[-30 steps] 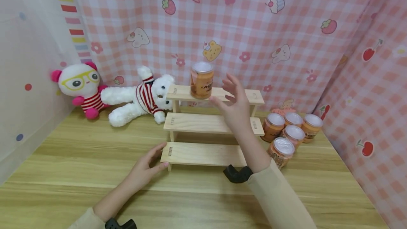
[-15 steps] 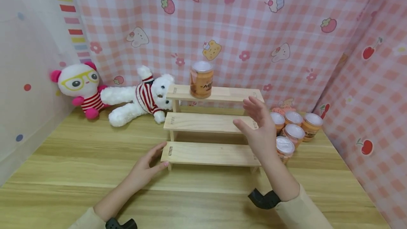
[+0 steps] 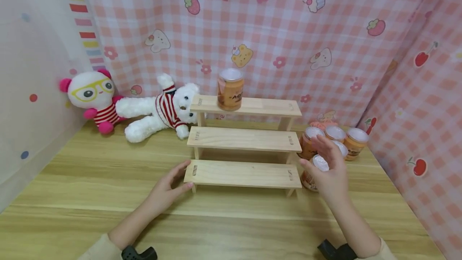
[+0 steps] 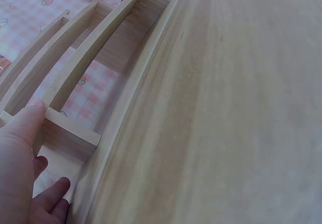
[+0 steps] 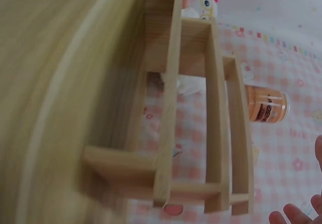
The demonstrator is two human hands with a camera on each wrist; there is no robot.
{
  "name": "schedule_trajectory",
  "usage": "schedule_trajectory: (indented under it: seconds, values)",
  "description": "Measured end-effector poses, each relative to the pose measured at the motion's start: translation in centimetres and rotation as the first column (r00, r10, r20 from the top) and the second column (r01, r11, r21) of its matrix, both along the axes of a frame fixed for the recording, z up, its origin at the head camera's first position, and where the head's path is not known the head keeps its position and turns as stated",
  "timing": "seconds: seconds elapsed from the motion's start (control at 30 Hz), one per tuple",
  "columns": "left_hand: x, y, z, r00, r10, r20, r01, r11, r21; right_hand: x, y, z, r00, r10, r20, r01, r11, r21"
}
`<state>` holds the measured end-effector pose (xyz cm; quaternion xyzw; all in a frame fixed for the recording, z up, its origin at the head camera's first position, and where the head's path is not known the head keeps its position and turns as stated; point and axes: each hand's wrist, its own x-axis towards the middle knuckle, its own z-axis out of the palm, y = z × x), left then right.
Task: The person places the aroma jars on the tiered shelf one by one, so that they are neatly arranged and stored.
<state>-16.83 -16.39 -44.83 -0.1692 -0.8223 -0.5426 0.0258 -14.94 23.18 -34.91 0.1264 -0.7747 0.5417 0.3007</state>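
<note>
A three-tier wooden display stand [image 3: 244,139] stands mid-table. One orange-filled jar [image 3: 230,89] with a silvery lid and dark lettering is upright on its top tier, left of centre; the right wrist view also catches this jar [image 5: 266,104]. At the left end of the lowest tier, my left hand [image 3: 167,185] holds the board's corners between thumb and fingers. In the left wrist view the thumb [image 4: 27,123] lies against the front edge. My right hand [image 3: 330,171], fingers spread and holding nothing, is in front of several similar jars [image 3: 355,144] right of the stand, partly hiding them.
A white plush toy [image 3: 159,109] in a striped shirt lies left of the stand, its head by the top tier. Beside it sits a pink-and-white plush panda [image 3: 95,99] with yellow glasses. Checked pink cloth [image 3: 270,31] hangs behind the wooden table [image 3: 231,224].
My right hand has moved away from the jar on the top tier, down and right to the grouped jars. That jar stays put, its lettering clearer. The left hand keeps its place.
</note>
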Motion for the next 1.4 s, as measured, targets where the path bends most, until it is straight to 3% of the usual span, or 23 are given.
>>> schedule_trajectory:
  seconds: [0.27, 0.63, 0.87, 1.1, 1.4]
  values:
    - [0.0, 0.0, 0.0, 1.0, 0.003, 0.001, -0.003, 1.0, 0.0, 0.9, 3.0, -1.8, 0.979, -0.164, 0.119, 0.157, 0.985, 0.066]
    - [0.1, 0.1, 0.2, 1.0, -0.002, -0.002, 0.002, 1.0, -0.003, 1.0, 5.4, -3.7, 0.951, -0.232, 0.202, 0.198, 0.965, 0.173]
    - [0.2, 0.1, 0.3, 1.0, -0.006, 0.003, 0.006, 1.0, 0.011, 0.7, 6.1, -4.5, 0.93, -0.236, 0.283, 0.185, 0.963, 0.195]
    - [0.2, 0.0, 0.3, 1.0, 0.001, 0.005, -0.001, 1.0, 0.002, 0.0, 5.9, -5.8, 0.945, -0.158, 0.286, 0.122, 0.983, 0.137]
    - [0.1, 0.0, 0.3, 1.0, -0.001, 0.012, 0.001, 1.0, 0.005, -0.5, 5.7, -6.7, 0.938, -0.197, 0.286, 0.169, 0.978, 0.119]
